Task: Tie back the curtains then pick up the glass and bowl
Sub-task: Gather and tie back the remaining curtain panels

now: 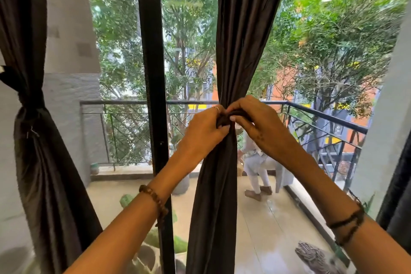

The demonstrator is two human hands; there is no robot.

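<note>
Both forearms reached up and forward from the bottom corners of the view and met at the middle of the tall dark brown fabric curtain (pixel 233 51), which hung gathered into a narrow column in front of the glass door. The left hand (pixel 203 131) came in from the lower left with its wrist bent slightly, its fingers curled around the bunched cloth and a strip of dark tie-back band (pixel 229 115) at the gather. The right hand (pixel 255 122) came in from the lower right, knuckles up, its fingers and thumb pinching the same band right against the left hand, so that the two hands touched over the curtain. Below the grip the cloth fell straight and loose to the bottom edge of the view.

At the left edge a second dark brown curtain (pixel 35 140) hung already cinched by a dark band (pixel 29 95) against the grey wall, well apart from the hands. A black vertical door frame (pixel 153 95) stood between the two curtains, just left of the left forearm. Through the glass lay a pale tiled balcony floor (pixel 266 229) bounded by a dark metal railing (pixel 311 113). A brown beaded bracelet (pixel 155 202) circled the left wrist and dark cord bands (pixel 349 224) the right. Neither glass nor bowl showed in the view.
</note>
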